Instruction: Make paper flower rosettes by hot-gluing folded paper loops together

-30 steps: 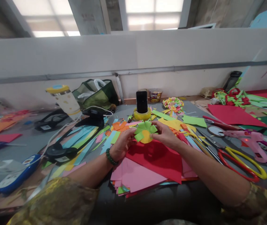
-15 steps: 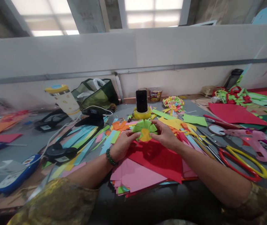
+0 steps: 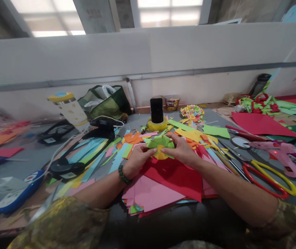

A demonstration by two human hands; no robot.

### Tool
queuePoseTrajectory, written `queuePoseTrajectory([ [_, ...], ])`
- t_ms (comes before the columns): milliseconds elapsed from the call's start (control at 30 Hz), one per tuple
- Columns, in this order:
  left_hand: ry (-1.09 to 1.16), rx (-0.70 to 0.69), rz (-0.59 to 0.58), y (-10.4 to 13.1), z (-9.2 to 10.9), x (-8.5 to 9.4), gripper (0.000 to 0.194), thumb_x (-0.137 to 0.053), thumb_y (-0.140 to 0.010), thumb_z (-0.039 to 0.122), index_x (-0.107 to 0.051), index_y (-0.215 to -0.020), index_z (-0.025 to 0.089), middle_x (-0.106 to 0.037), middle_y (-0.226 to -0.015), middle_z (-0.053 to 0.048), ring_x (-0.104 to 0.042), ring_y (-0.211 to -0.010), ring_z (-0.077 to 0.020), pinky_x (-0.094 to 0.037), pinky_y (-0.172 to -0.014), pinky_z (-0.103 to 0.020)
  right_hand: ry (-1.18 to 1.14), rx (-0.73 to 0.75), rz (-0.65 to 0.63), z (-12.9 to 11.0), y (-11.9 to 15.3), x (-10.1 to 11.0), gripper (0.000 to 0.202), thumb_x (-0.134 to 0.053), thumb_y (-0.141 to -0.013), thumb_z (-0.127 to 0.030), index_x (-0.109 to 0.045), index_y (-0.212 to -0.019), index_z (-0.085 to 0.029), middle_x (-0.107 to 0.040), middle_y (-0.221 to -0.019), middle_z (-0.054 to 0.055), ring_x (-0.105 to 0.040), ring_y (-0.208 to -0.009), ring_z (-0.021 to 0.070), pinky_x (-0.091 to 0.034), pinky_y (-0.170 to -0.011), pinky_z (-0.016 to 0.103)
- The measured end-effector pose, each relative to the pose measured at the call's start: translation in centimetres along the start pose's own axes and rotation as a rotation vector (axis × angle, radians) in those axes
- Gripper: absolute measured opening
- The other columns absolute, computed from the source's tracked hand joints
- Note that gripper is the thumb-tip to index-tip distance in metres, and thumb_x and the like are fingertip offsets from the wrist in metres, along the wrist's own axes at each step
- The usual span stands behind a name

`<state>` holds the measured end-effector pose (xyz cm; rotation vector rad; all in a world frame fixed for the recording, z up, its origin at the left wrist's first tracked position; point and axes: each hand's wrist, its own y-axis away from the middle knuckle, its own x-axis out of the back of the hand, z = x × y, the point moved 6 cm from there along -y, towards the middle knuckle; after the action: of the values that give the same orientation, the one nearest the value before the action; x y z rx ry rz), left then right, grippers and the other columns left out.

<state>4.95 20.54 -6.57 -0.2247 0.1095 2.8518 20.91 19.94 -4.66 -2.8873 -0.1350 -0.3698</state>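
Note:
A green paper flower (image 3: 160, 140) with a yellow round centre (image 3: 160, 152) is held between both hands. My left hand (image 3: 140, 159) grips its left side, thumb at the yellow centre, with a dark green beaded bracelet on the wrist. On the right side, my right hand (image 3: 181, 150) has fingers behind the petals and its thumb on the centre. Beneath the hands lies a red paper sheet (image 3: 175, 178) over a stack of pink paper (image 3: 153, 195).
Behind the hands, a phone (image 3: 157, 110) stands in a yellow tape roll (image 3: 157, 125). Scissors (image 3: 267, 180) and a pink glue gun (image 3: 277, 150) lie right. Left are black straps (image 3: 67, 169), a cup (image 3: 70, 109) and a blue-handled item (image 3: 20, 193). A multicoloured paper flower (image 3: 191, 113) sits behind.
Both thumbs have moved inward over the yellow centre, and the flower looks slightly turned or tilted. The whole view has shifted up a little.

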Motion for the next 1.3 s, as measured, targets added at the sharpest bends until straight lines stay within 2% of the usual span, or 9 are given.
queuePoseTrajectory([
  [400, 0.012, 0.033, -0.016, 0.0, -0.3, -0.2, 0.032, -0.093, -0.053, 0.029, -0.076, -0.076, 0.013, -0.071, -0.071, -0.002, -0.058, -0.058, -0.0102, -0.045, -0.052, -0.019, 0.039, 0.005, 0.043, -0.1, -0.1, 0.2, 0.037, -0.073, -0.064, -0.031, -0.063, -0.098, -0.022, -0.071, -0.087, 0.0, -0.064, -0.076, 0.0184, -0.052, -0.065, 0.031],
  [533, 0.023, 0.056, -0.035, 0.2, -0.3, -0.4, 0.038, -0.094, -0.052, 0.031, -0.076, -0.081, 0.014, -0.072, -0.075, -0.003, -0.063, -0.064, -0.0134, -0.049, -0.054, -0.02, 0.027, -0.023, 0.031, -0.1, -0.1, 0.0, 0.04, -0.075, -0.062, -0.03, -0.064, -0.099, -0.021, -0.071, -0.091, 0.001, -0.064, -0.076, 0.0182, -0.052, -0.067, 0.031],
  [600, 0.037, 0.063, -0.031, 0.3, -0.3, -0.5, 0.042, -0.094, -0.05, 0.031, -0.076, -0.084, 0.014, -0.073, -0.078, -0.003, -0.064, -0.067, -0.0148, -0.051, -0.054, -0.021, -0.01, -0.027, 0.004, -0.2, -0.1, 0.0, 0.04, -0.076, -0.063, -0.034, -0.064, -0.099, -0.021, -0.071, -0.092, 0.001, -0.064, -0.076, 0.0181, -0.052, -0.067, 0.031],
  [700, 0.081, 0.055, 0.0, 0.3, -0.2, -0.3, 0.042, -0.094, -0.049, 0.029, -0.075, -0.084, 0.015, -0.074, -0.081, -0.003, -0.066, -0.069, -0.0148, -0.052, -0.054, -0.02, -0.104, -0.021, -0.006, -0.3, -0.3, 0.3, 0.038, -0.072, -0.072, -0.048, -0.066, -0.099, -0.021, -0.07, -0.094, 0.002, -0.064, -0.081, 0.0184, -0.053, -0.072, 0.032],
  [767, 0.112, 0.044, 0.021, 0.2, -0.2, -0.1, 0.041, -0.094, -0.05, 0.029, -0.074, -0.083, 0.015, -0.075, -0.083, -0.004, -0.067, -0.07, -0.0148, -0.053, -0.056, -0.02, -0.164, -0.049, 0.004, 0.1, -0.4, 0.6, 0.039, -0.07, -0.074, -0.051, -0.065, -0.099, -0.021, -0.069, -0.09, 0.002, -0.064, -0.081, 0.0182, -0.053, -0.074, 0.033],
  [867, 0.141, 0.028, 0.044, 0.0, -0.3, 0.2, 0.041, -0.092, -0.052, 0.029, -0.074, -0.085, 0.014, -0.076, -0.085, -0.005, -0.068, -0.072, -0.015, -0.054, -0.059, -0.019, -0.222, -0.134, -0.025, 0.9, -0.5, 0.5, 0.044, -0.077, -0.065, -0.037, -0.062, -0.104, -0.021, -0.066, -0.074, -0.003, -0.063, -0.072, 0.0171, -0.051, -0.07, 0.032],
  [967, 0.162, 0.021, 0.049, 0.0, -0.3, 0.1, 0.041, -0.092, -0.052, 0.027, -0.073, -0.086, 0.013, -0.077, -0.086, -0.006, -0.069, -0.072, -0.0151, -0.056, -0.061, -0.02, -0.222, -0.147, -0.044, 1.3, -0.5, 0.2, 0.048, -0.074, -0.06, -0.025, -0.061, -0.106, -0.02, -0.064, -0.067, -0.005, -0.061, -0.066, 0.0152, -0.048, -0.067, 0.03],
  [1167, 0.208, 0.093, -0.007, 0.5, -0.2, -0.5, 0.039, -0.09, -0.054, 0.023, -0.072, -0.087, 0.014, -0.077, -0.084, -0.006, -0.072, -0.068, -0.0186, -0.06, -0.054, -0.024, -0.157, -0.099, -0.064, 1.0, -0.5, 0.1, 0.048, -0.07, -0.064, -0.022, -0.06, -0.11, -0.018, -0.061, -0.062, -0.008, -0.058, -0.06, 0.014, -0.042, -0.058, 0.027],
  [1300, 0.18, 0.148, -0.012, 0.4, -0.5, -0.6, 0.028, -0.088, -0.06, 0.022, -0.072, -0.081, 0.013, -0.077, -0.079, -0.008, -0.071, -0.062, -0.0178, -0.056, -0.05, -0.022, -0.16, -0.031, -0.058, 0.7, -0.5, 0.2, 0.044, -0.07, -0.064, -0.024, -0.059, -0.106, -0.02, -0.064, -0.07, -0.004, -0.06, -0.066, 0.0149, -0.045, -0.062, 0.028],
])
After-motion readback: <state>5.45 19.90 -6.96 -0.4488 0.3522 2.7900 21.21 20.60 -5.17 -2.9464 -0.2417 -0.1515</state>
